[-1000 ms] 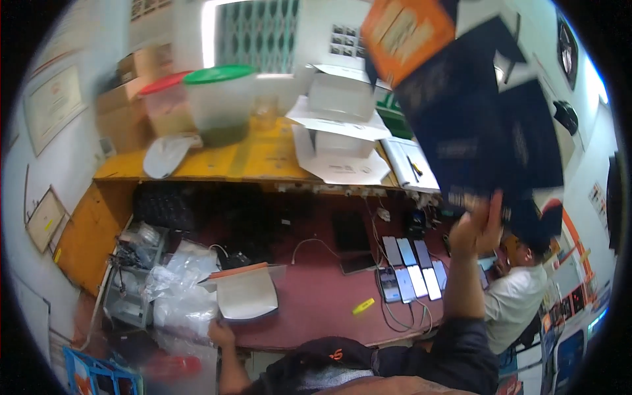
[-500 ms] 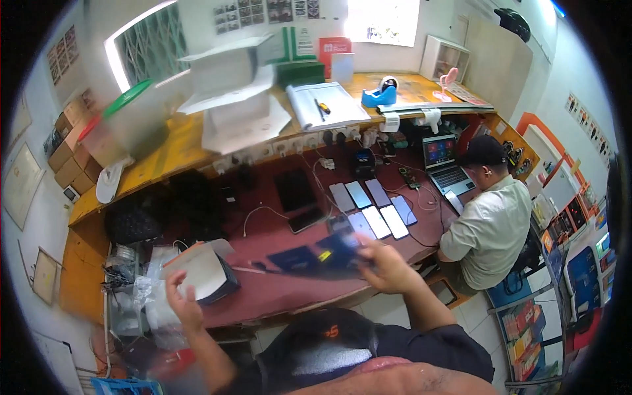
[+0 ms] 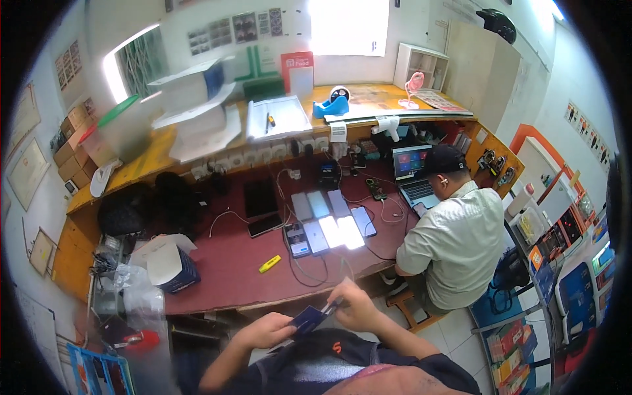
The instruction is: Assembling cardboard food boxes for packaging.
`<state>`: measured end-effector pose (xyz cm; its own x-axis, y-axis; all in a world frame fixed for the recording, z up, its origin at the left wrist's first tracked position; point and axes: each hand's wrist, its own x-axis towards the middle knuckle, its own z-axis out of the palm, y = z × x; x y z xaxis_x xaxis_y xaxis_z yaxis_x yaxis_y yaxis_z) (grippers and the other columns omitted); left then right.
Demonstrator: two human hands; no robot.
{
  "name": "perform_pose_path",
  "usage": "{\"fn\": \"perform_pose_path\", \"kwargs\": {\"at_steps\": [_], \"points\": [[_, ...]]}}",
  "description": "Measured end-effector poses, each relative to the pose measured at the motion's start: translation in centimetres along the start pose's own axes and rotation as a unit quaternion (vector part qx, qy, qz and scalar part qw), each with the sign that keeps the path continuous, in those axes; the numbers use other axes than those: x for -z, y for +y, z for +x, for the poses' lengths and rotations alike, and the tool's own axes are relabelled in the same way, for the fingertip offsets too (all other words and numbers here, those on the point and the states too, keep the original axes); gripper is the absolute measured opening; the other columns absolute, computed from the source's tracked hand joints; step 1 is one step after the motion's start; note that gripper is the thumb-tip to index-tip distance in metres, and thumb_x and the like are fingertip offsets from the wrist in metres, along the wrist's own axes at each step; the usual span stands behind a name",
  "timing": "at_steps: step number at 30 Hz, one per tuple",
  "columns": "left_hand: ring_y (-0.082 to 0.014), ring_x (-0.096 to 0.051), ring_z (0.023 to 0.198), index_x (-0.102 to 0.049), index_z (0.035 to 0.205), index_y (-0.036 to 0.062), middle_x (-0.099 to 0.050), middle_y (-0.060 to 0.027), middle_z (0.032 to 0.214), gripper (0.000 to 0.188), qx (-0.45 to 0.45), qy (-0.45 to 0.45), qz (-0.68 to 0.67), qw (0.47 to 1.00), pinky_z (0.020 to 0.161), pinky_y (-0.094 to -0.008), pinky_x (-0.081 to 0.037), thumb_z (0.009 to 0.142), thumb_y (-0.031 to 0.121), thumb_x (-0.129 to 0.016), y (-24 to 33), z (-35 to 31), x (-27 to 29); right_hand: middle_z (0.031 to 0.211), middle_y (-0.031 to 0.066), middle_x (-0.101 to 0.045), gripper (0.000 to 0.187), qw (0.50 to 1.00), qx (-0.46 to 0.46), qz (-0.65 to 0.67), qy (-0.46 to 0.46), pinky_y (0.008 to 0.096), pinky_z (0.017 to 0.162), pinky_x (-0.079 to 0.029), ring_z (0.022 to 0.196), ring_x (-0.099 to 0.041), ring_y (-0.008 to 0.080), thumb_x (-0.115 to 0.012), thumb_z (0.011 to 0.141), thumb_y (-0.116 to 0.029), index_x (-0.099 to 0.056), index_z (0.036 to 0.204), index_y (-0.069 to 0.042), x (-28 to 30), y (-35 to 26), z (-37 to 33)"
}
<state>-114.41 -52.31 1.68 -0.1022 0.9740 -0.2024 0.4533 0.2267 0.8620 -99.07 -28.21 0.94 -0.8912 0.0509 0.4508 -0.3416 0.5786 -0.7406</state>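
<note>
The dark blue box (image 3: 307,320) had come down from overhead to lap level, just before the red desk's (image 3: 224,263) near edge, so the handling had turned to close work. The left hand (image 3: 268,331) pinched its left end; the right hand (image 3: 352,307) gripped the other. Beyond, on the desk, lay one yellow marker (image 3: 269,264) and about eight phones (image 3: 329,220); one co-worker (image 3: 454,234) sat right.

Dark blue box (image 3: 307,320), dark red desk (image 3: 230,260), yellow marker (image 3: 269,264), light green shirt (image 3: 461,240).
</note>
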Motion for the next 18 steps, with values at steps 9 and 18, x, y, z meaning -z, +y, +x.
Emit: {"fn": "perform_pose_path", "kwargs": {"at_steps": [9,18], "points": [[-0.0121,-0.055,0.073,-0.064,0.093,-0.0046,-0.063,-0.0046,0.076,0.035,0.002,0.038,-0.166,0.985,0.071,-0.0304,-0.046,0.100,0.027,-0.050,1.3,3.0,-5.0,0.096,0.0119,-0.059,0.028,0.995,0.029,0.071,0.058,0.0379,0.082,-0.046,0.091,-0.057,0.0298,-0.075,0.075,-0.012,-0.064,0.100,-0.006,1.1,-1.4,-2.0],[-0.0145,-0.054,0.067,-0.062,0.087,-0.0027,-0.059,-0.0060,0.070,0.027,0.015,0.039,-0.094,0.995,0.064,-0.0328,-0.047,0.097,0.020,-0.053,4.3,3.3,-4.2,0.100,0.0134,-0.068,0.035,0.956,-0.090,0.192,-0.201,0.0349,0.087,-0.049,0.096,-0.065,0.0231,-0.068,0.087,-0.014,-0.066,0.120,-0.004,1.4,0.3,-1.4]]}}
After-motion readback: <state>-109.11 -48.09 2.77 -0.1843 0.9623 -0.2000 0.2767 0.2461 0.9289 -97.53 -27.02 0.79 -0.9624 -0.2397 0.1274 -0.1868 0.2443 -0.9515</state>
